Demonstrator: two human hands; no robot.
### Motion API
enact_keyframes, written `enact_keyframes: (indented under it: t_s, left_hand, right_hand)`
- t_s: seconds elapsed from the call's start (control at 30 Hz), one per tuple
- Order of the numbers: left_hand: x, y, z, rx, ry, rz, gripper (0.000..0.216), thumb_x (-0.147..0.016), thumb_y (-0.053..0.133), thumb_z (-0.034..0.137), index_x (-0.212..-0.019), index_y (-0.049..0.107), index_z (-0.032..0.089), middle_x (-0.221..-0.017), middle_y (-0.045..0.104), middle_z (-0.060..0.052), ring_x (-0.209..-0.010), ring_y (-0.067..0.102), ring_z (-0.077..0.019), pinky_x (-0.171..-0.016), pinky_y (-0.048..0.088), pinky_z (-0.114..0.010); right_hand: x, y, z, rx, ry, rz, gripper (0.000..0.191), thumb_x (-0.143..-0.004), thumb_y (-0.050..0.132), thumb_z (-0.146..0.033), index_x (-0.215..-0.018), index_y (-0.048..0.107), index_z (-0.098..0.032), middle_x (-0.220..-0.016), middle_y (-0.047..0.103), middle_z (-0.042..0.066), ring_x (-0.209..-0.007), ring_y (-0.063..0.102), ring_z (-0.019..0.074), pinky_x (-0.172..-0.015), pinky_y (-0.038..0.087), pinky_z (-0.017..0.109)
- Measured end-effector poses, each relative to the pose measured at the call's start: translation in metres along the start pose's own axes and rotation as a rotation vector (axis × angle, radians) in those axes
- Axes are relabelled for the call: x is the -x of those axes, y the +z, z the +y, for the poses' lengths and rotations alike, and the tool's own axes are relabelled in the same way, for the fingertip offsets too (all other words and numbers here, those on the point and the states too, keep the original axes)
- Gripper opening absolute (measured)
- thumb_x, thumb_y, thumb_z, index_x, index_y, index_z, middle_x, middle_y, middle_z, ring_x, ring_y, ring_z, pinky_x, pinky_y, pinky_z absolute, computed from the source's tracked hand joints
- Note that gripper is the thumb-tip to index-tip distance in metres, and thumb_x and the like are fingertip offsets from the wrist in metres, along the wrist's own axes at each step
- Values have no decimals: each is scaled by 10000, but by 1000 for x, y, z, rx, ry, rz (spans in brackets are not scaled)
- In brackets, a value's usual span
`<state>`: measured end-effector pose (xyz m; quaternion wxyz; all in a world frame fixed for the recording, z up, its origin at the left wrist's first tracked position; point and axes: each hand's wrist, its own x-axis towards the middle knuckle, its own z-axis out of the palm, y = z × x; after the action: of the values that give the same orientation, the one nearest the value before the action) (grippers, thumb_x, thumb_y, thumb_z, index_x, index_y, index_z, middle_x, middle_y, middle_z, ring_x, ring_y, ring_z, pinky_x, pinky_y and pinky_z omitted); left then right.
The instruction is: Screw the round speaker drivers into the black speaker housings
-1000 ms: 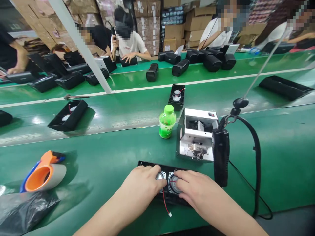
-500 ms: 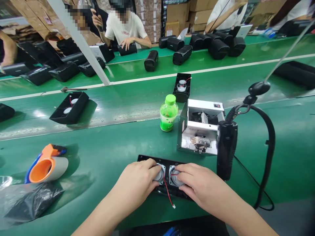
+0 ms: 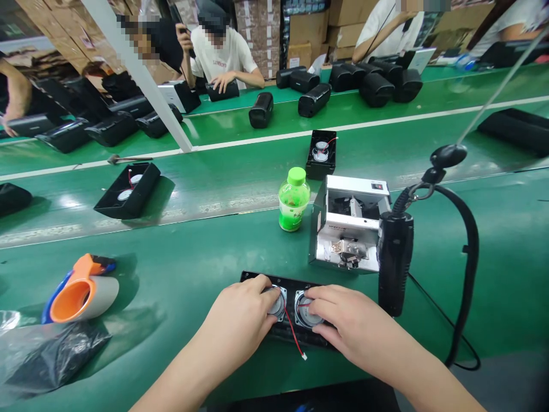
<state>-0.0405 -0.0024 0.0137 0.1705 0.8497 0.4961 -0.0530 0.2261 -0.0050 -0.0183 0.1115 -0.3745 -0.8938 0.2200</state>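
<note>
In front of me a black speaker panel (image 3: pixel 291 287) lies on the green bench, two round speaker drivers set in it. My left hand (image 3: pixel 244 312) has its fingers closed around the left driver (image 3: pixel 278 304). Over the right driver (image 3: pixel 303 313), my right hand (image 3: pixel 338 315) grips with thumb and fingers on its rim. A red wire (image 3: pixel 294 332) with a small white connector (image 3: pixel 304 356) runs from between the drivers toward me. The fingers partly cover both drivers.
A silver-and-black machine (image 3: pixel 351 229) stands behind the panel, beside a green bottle (image 3: pixel 294 200). A black electric screwdriver (image 3: pixel 395 263) hangs at right. An orange tape dispenser (image 3: pixel 83 292) and plastic bag (image 3: pixel 51 355) lie left. Speaker housings (image 3: pixel 128 191) sit on the conveyor; people work beyond.
Both hands stay on the drivers, almost unmoved. The view has shifted slightly, and the housings on the conveyor have slid a little to the right.
</note>
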Motion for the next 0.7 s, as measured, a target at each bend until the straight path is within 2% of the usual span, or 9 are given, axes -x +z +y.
enact_keyframes:
  t_s: [0.1, 0.2, 0.23, 0.3, 0.37, 0.4, 0.47, 0.53, 0.7]
  left_hand:
    - [4, 5, -2, 22, 12, 44, 361, -949, 806, 187, -1293, 720, 255, -1216, 728, -67, -1019, 754, -301, -855, 662, -469]
    - [14, 11, -12, 92, 78, 217, 434, -976, 797, 216, -1388, 669, 266, -1346, 711, -102, -1169, 730, -315, -974, 651, -488]
    - [19, 13, -16, 118, 93, 289, 526, -972, 819, 265, -1461, 624, 280, -1446, 672, -124, -1276, 694, -341, -1055, 626, -525]
    - [27, 16, -26, 158, 84, 362, 923, -877, 932, 400, -1653, 437, 319, -1690, 479, -172, -1517, 522, -433, -1198, 528, -636]
    - [31, 20, -35, 190, 49, 314, 1327, -725, 1038, 436, -1758, 209, 368, -1817, 263, -183, -1630, 353, -495, -1247, 464, -701]
    - [32, 23, -38, 213, 32, 270, 1411, -688, 1059, 390, -1768, 153, 390, -1827, 237, -177, -1636, 347, -493, -1248, 473, -693]
    - [34, 28, -39, 270, 9, 223, 1378, -686, 1037, 249, -1755, 184, 418, -1778, 332, -156, -1591, 442, -447, -1234, 515, -637]
    - [36, 34, -36, 313, -9, 231, 1306, -689, 995, 169, -1733, 250, 413, -1706, 416, -146, -1540, 507, -412, -1222, 537, -608]
    - [43, 51, -14, 356, -68, 323, 1220, -654, 986, 149, -1673, 357, 382, -1657, 450, -138, -1510, 526, -401, -1196, 565, -603]
  right_hand:
    - [1, 1, -2, 16, 19, -23, 328, -933, 746, -91, -1211, 685, -255, -1372, 763, 56, -1217, 755, 325, -1022, 684, 578]
    - [3, 3, -3, 29, 44, -32, 332, -944, 724, -84, -1220, 679, -264, -1385, 753, 55, -1228, 753, 322, -1028, 686, 582]
    - [4, 3, -3, 34, 49, -34, 326, -951, 719, -87, -1220, 678, -265, -1393, 749, 57, -1229, 753, 324, -1025, 688, 582]
    - [4, 5, -3, 47, 49, -35, 296, -958, 715, -94, -1198, 679, -263, -1405, 744, 64, -1226, 756, 331, -1015, 694, 588]
    - [4, 6, -2, 61, 41, -37, 295, -951, 719, -88, -1188, 679, -260, -1416, 742, 67, -1220, 761, 343, -994, 702, 602]
    - [4, 6, -2, 68, 37, -37, 311, -945, 723, -83, -1197, 679, -261, -1418, 743, 68, -1216, 764, 350, -980, 706, 610]
    - [5, 6, -2, 84, 26, -34, 366, -934, 734, -78, -1244, 675, -265, -1430, 740, 70, -1221, 765, 360, -969, 709, 630]
    - [6, 5, -3, 100, 11, -33, 395, -932, 742, -79, -1271, 672, -270, -1437, 739, 68, -1224, 767, 360, -967, 712, 632]
    - [15, 0, -1, 124, -23, -37, 439, -929, 728, -47, -1299, 654, -270, -1441, 740, 54, -1247, 767, 317, -1005, 716, 583]
